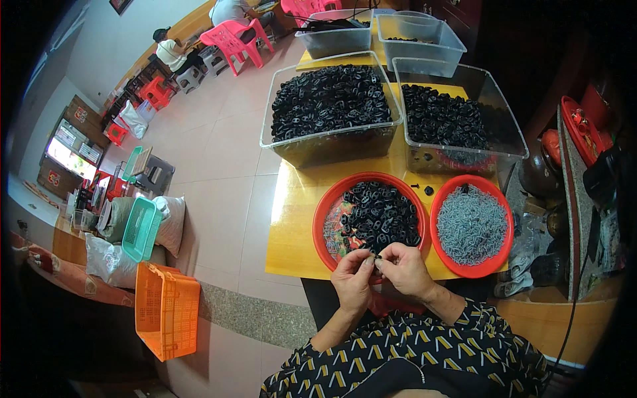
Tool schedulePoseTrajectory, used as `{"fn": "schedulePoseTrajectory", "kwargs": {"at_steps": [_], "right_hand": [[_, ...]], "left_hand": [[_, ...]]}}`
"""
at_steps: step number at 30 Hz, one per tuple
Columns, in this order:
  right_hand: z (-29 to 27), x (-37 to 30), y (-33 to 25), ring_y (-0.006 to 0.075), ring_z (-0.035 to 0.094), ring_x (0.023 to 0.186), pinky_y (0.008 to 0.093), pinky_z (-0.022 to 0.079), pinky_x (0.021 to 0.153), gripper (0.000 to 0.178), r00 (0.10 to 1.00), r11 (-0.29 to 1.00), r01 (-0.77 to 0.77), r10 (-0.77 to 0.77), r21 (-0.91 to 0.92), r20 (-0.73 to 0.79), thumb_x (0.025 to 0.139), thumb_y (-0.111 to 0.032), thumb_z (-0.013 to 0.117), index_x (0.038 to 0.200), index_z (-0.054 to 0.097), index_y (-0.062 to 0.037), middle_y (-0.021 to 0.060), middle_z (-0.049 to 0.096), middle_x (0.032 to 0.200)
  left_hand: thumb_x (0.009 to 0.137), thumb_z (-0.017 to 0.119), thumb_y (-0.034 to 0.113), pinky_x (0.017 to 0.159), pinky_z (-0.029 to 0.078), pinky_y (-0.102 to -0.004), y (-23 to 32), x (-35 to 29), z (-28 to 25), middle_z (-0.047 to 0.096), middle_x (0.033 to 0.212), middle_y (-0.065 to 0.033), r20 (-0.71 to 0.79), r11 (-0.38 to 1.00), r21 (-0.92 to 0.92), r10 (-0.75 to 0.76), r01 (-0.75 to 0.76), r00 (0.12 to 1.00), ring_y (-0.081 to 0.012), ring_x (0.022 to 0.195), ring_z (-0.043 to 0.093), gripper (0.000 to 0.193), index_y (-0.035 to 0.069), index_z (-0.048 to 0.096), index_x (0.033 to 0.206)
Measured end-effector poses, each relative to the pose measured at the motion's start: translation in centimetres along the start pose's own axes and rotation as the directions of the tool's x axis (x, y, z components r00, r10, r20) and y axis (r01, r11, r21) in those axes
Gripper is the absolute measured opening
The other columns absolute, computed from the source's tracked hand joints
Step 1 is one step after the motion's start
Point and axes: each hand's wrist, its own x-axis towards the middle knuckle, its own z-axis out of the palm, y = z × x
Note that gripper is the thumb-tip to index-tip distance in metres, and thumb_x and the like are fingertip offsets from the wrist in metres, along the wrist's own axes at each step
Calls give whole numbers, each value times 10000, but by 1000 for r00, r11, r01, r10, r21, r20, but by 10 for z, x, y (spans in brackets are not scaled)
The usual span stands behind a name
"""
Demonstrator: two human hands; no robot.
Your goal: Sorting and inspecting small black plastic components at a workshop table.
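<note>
My left hand and my right hand meet over the near rim of a red tray. Their thumbs and fingertips pinch together around a small black piece, mostly covered by the fingers. Inside the tray lies a heap of black plastic parts with holes. Just to the right stands a red bowl filled with silvery screws. A loose black part and a small dark screw lie on the table behind the two containers.
Two clear bins of black parts stand farther back on the yellow table, with more clear bins beyond. An orange crate sits on the floor at left. Two people sit at the far wall.
</note>
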Motion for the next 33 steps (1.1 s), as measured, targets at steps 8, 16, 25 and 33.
{"fn": "schedulePoseTrajectory", "kwargs": {"at_steps": [8,16,25,33], "right_hand": [[-10,1,3,65,552,615,206,458,541,56,999,986,-20,25,164,-30,804,-47,566,808,554,7,27,581,693],[-23,-11,9,68,551,607,191,448,548,53,993,973,-114,115,202,7,803,-56,567,811,537,-13,24,581,682],[-28,-14,16,69,549,611,195,442,555,65,993,975,-114,104,193,61,798,-64,572,814,538,-11,21,585,684],[-28,-17,11,72,552,620,195,452,572,44,996,965,-90,82,247,42,790,-37,570,806,543,-6,25,579,687]], "left_hand": [[812,562,-1,666,477,-229,12,15,4,594,872,-64,-3,997,62,-54,54,999,-110,777,559,174,-24,559,984],[627,641,54,653,432,-369,26,93,-33,578,741,-99,510,-70,852,339,-519,791,-291,707,522,117,60,624,742],[593,559,47,683,438,-402,25,106,-11,601,703,-162,576,-229,804,72,-548,815,-329,692,560,97,43,613,674],[686,578,-14,622,479,-361,29,85,-12,604,839,-162,527,126,818,229,-561,819,-291,682,580,137,-2,611,818]]}}
